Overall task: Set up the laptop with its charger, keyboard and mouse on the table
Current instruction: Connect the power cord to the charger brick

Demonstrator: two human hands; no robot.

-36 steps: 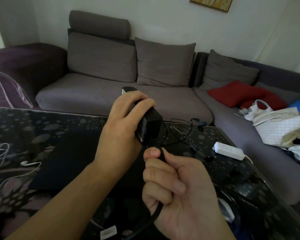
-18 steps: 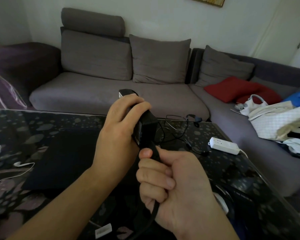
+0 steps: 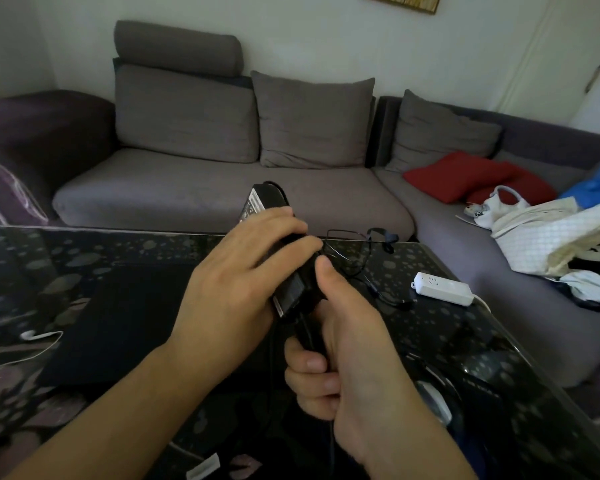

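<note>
From the head view, my left hand [image 3: 236,289] is wrapped over the black charger brick [image 3: 281,251], fingers curled across its top, holding it up above the surface [image 3: 84,247] near the middle of the frame. The brick's far end, with a label on its side, sticks out past my fingers toward 12 o'clock. My right hand [image 3: 343,358] grips the thick black cable [image 3: 307,336] that comes out of the brick's near end; the fingers are curled round it and the thumb lies along the brick's near corner. The cable runs down out of my fist toward 6 o'clock.

Under my left forearm, at 9 o'clock from the brick, the closed black laptop [image 3: 118,320] lies flat on the dark spotted glass surface. At 3 o'clock from my hands a white power strip [image 3: 442,288] rests on the surface, and a thin black cord [image 3: 371,268] loops between it and the brick. At about 4 o'clock, close to the near right edge, a mouse [image 3: 433,400] shows partly behind my right wrist. White earphones [image 3: 32,336] lie at far 9 o'clock.

Beyond the surface, at 12 o'clock, stands a grey sofa [image 3: 222,188], with a red cushion [image 3: 465,174] and white bags [image 3: 548,233] at 2 o'clock.
</note>
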